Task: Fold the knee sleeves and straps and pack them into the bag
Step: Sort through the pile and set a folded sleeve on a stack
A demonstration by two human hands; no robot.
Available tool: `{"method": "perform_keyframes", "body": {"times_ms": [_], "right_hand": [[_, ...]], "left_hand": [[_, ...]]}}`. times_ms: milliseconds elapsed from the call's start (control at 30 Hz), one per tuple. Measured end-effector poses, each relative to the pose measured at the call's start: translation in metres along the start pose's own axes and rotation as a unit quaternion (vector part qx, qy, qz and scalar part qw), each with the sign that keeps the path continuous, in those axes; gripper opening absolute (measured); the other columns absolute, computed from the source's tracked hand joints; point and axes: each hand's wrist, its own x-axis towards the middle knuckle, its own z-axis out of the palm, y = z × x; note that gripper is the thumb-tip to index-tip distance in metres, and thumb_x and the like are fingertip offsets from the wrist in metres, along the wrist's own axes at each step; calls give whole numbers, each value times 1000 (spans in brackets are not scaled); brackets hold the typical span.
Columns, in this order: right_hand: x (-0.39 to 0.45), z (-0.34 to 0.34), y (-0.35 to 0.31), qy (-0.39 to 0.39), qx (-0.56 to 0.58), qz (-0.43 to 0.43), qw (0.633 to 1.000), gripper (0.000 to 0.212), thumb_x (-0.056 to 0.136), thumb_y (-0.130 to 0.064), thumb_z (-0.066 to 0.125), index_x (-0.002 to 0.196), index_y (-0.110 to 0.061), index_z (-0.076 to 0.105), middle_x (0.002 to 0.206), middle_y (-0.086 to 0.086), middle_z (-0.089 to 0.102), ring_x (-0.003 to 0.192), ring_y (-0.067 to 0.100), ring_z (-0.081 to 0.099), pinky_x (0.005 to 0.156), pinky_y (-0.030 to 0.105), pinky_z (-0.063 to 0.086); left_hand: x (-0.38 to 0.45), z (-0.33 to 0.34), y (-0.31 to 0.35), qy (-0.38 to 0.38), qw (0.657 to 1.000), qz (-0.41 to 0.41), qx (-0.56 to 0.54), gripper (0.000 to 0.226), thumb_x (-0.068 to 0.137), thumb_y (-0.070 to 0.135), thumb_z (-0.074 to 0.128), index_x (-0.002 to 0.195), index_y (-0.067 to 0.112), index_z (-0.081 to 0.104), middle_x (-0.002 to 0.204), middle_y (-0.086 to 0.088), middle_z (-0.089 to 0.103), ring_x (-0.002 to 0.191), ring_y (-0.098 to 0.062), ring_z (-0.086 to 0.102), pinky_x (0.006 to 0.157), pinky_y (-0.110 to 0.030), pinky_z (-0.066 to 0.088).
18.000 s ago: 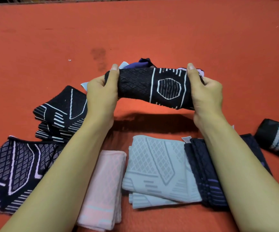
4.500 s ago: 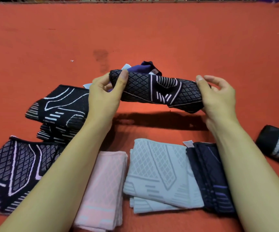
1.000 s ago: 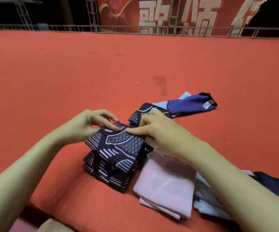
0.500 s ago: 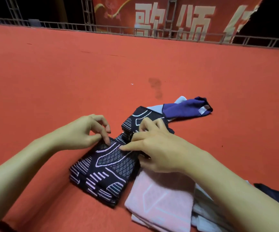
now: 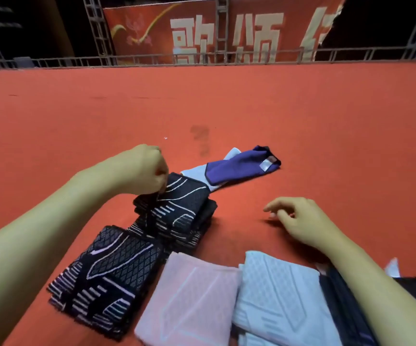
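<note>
Folded knee sleeves lie in piles on the red carpet. A black pile with white lines (image 5: 179, 211) sits in the middle, and my left hand (image 5: 144, 171) pinches its near-left edge with curled fingers. In front of it lies a second black patterned pile (image 5: 107, 278). To its right are a pink folded sleeve (image 5: 192, 298), a light grey folded sleeve (image 5: 279, 300) and a dark navy one (image 5: 344, 308) partly under my right forearm. A purple sleeve (image 5: 239, 166) lies unfolded farther back. My right hand (image 5: 299, 221) hovers over the carpet with loose fingers, holding nothing.
The red carpet (image 5: 326, 121) stretches far ahead to a metal railing (image 5: 202, 58) with a red banner (image 5: 226, 33) behind it. A dark stain (image 5: 200, 136) marks the carpet beyond the piles. No bag is in view.
Both hands have left the near black pile. My left hand moved back to pinch the farther black pile, and my right hand drew away to the right, empty.
</note>
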Motion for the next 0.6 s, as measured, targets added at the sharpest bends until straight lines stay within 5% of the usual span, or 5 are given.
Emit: {"method": "perform_keyframes", "body": {"times_ms": [167, 300, 433, 600], "right_hand": [[4, -4, 18, 47, 58, 16, 997, 38, 91, -4, 54, 90, -34, 77, 76, -17, 74, 75, -8, 63, 68, 5, 40], [4, -4, 22, 18, 81, 17, 996, 38, 90, -6, 52, 86, -36, 76, 78, -19, 74, 72, 2, 65, 65, 12, 45], [4, -7, 26, 18, 91, 21, 995, 38, 90, -5, 53, 87, -34, 77, 80, -13, 75, 63, -3, 60, 58, 10, 40], [5, -3, 31, 5, 88, 38, 995, 36, 91, -6, 52, 87, -32, 76, 80, -10, 75, 58, -5, 58, 55, 10, 40]], "left_hand": [[36, 2, 52, -24, 998, 20, 58, 21, 88, 20, 52, 81, 13, 71, 90, -11, 63, 89, -31, 57, 85, -45, 52], [95, 23, 97, -48, 997, 21, 60, 38, 83, 33, 45, 100, 12, 71, 103, -14, 72, 98, -38, 64, 87, -45, 54], [156, 69, 102, -45, 996, -54, 60, 50, 93, 31, 62, 136, 9, 49, 135, -17, 52, 125, -40, 50, 105, -45, 43], [185, 114, 82, -67, 986, -146, 50, 64, 87, 40, 76, 133, 4, 49, 132, -19, 58, 122, -42, 56, 98, -47, 49]]}}
